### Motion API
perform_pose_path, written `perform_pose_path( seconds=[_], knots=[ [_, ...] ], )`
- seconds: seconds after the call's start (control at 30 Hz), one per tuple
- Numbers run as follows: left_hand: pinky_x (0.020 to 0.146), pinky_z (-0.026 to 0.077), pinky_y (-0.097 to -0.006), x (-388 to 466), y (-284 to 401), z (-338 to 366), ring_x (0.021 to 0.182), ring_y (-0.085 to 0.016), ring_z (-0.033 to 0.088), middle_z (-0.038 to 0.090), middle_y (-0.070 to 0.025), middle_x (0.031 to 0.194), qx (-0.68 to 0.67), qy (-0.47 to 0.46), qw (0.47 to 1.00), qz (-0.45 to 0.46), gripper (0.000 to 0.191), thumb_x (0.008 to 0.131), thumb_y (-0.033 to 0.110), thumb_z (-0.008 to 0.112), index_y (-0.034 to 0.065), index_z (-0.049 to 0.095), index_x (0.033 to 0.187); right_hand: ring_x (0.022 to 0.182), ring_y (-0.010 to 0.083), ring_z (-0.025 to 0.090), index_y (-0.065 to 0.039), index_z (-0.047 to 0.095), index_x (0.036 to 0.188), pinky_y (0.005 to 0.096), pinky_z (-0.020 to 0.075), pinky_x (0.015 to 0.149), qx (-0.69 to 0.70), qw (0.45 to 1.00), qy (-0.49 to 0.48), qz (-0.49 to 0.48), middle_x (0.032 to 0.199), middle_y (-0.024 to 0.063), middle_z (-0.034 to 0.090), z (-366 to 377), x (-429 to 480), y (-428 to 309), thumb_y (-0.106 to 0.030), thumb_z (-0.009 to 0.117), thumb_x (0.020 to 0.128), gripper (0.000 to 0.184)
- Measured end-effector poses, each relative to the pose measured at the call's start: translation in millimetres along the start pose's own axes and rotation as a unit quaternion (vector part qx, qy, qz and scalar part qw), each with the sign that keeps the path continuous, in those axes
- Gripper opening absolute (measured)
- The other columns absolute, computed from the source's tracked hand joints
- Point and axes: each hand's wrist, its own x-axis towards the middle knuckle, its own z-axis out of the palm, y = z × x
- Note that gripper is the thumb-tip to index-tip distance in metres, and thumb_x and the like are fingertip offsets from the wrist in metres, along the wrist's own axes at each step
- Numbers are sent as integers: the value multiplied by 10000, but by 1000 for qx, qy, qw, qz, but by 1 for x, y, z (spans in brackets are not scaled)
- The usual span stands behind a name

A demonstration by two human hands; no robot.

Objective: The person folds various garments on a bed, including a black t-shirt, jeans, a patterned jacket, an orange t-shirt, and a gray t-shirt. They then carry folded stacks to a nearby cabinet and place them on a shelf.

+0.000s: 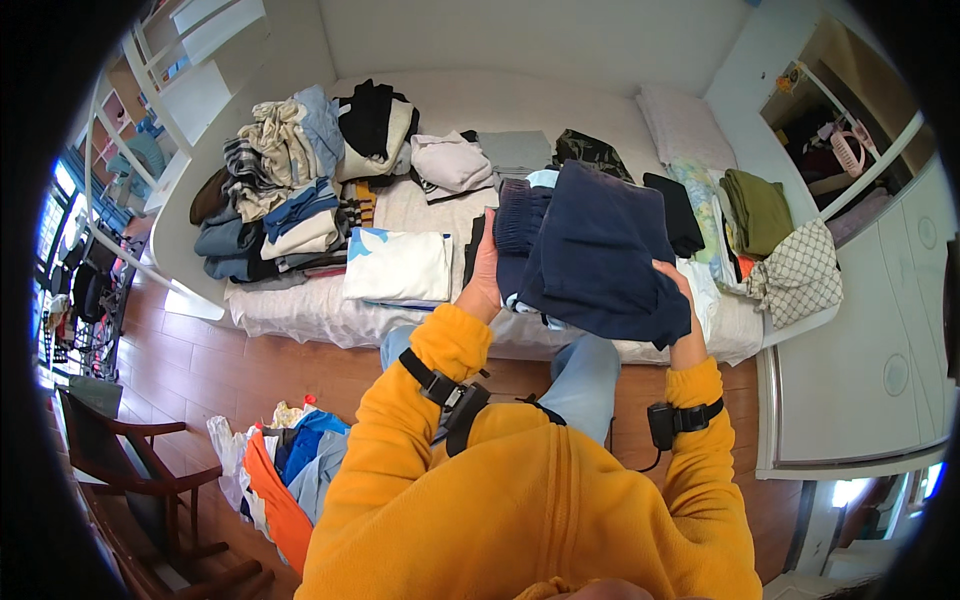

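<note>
Between my hands is a stack of folded navy clothes (600, 247), held above the front part of the bed. My left hand (482, 274) presses against the stack's left side, by a ribbed navy waistband (523, 217). My right hand (679, 300) grips the lower right side of the stack, its fingers partly behind a drooping navy corner. Light blue fabric peeks out beneath the navy pieces. Left of my left hand lies a folded white garment with a blue print (399, 264). Folded black cloth (673, 214) rests just beyond the stack on the right.
Tall piles of folded clothes (281, 142) crowd the bed's left end. Olive trousers (757, 211) and a checked cloth bag (799, 270) sit at the right. Loose clothes (285, 465) lie on the floor beside a wooden chair (150, 457). A white cabinet (855, 360) borders the right side.
</note>
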Motion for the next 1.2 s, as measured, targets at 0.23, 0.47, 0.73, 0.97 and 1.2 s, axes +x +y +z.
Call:
perform_pose_path(
  seconds=[0.23,0.47,0.73,0.97,1.2],
  knots=[
    [828,455,-398,-30,23,-8,895,-275,586,597,-138,1008,19,18,995,-94,410,777,308,499,23,541,1069,891,237,561,-8,474,1144,325,470,775,-65,996,10,58,1033,109,562,15,-13,3,-276,598,773,474],
    [838,439,-406,-28,41,-39,884,-308,585,590,-192,1000,-31,21,996,-81,483,736,311,416,-30,547,1053,1049,248,471,-38,383,1243,349,398,887,129,990,-43,28,1204,125,451,23,34,25,-410,483,839,558],
    [819,451,-372,-37,98,-47,842,-275,591,605,-170,952,-56,118,991,-9,461,725,290,441,-30,538,1043,1065,245,455,-39,369,1255,351,370,917,32,974,-37,221,1234,120,429,111,103,19,-449,429,859,573],
    [824,445,-365,-110,170,31,837,-265,589,608,-133,968,-112,205,966,111,423,755,311,425,4,557,1015,913,200,538,-26,486,1148,297,442,804,-101,946,-53,302,1066,95,551,256,129,3,-372,537,825,476],
    [760,474,-314,-284,288,139,777,-216,599,629,-105,889,-74,336,882,323,375,774,316,428,3,588,905,931,191,531,-9,492,1134,297,427,829,-126,868,-113,467,1065,87,558,485,117,77,-295,538,835,416]
  ],
)
